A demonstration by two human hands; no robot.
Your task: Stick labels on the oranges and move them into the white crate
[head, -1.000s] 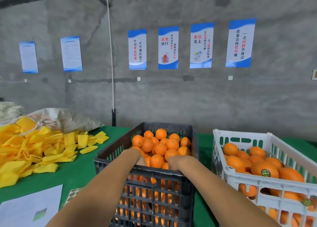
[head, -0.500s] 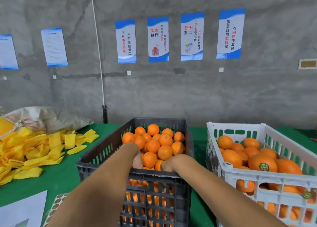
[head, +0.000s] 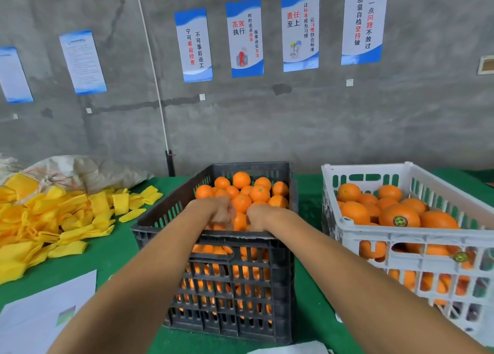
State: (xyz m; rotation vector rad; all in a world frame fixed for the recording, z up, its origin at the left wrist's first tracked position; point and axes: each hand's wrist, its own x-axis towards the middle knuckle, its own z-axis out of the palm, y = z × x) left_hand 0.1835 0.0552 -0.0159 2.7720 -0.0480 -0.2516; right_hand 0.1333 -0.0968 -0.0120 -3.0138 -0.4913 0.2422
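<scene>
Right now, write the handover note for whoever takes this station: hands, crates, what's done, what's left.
Left hand and right hand: both are down in the black crate among its oranges, fingers curled; whether either grips a fruit is hidden.
White crate: to the right of the black one, holding a pile of oranges; two show round green labels.
Done: part of the batch is moved over, with some of it visibly labelled.
Left: the black crate is still heaped. Label each orange, then move it into the white crate.

A green surface (head: 107,257) is seen bearing a black crate (head: 230,287), a white crate (head: 417,244) at right, yellow sleeves (head: 53,220) and white paper (head: 40,319) at left.
</scene>
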